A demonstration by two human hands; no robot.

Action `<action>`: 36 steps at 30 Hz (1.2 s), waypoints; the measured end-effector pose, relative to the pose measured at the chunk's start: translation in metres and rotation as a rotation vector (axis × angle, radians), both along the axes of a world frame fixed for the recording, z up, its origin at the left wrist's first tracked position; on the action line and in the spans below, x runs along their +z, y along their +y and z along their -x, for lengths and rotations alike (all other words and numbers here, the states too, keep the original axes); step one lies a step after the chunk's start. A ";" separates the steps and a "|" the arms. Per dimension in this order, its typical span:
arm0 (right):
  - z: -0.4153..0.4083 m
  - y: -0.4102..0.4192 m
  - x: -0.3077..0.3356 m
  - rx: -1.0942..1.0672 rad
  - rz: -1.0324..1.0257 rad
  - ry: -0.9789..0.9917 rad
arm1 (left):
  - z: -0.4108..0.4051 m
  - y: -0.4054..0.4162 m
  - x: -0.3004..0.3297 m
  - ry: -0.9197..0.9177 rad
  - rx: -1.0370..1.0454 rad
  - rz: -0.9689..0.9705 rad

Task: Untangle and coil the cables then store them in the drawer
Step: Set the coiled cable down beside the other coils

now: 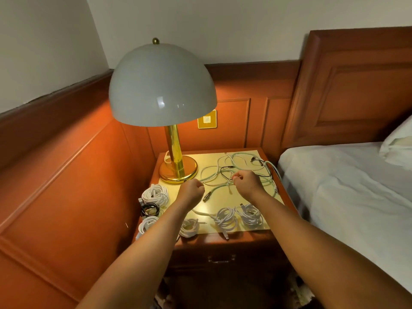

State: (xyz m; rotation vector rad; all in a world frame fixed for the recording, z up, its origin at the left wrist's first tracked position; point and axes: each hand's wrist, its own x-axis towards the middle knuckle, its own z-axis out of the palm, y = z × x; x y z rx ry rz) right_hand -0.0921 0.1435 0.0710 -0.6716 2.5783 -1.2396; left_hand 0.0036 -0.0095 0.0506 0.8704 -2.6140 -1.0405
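A loose tangle of pale green, white and black cables (pixel 243 168) lies on the back right of the nightstand top (pixel 214 204). My right hand (pixel 246 180) hovers over the tangle and pinches a pale cable between thumb and fingers. My left hand (pixel 193 188) is curled just left of it and grips a pale green cable that runs off toward the lamp. Several coiled white cables (pixel 226 218) sit along the front edge and a white coil (pixel 155 194) at the left, with a coiled black cable (pixel 149 208) beside it. The drawer (pixel 221 258) below is closed.
A brass lamp (pixel 176 161) with a white dome shade stands at the back left of the nightstand. A bed with white sheets (pixel 347 192) and a pillow lies to the right. Wood panelling closes in the left side and back.
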 end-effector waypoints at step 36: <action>0.100 -0.084 0.062 0.096 0.252 0.056 | 0.073 -0.045 0.014 0.136 0.150 -0.081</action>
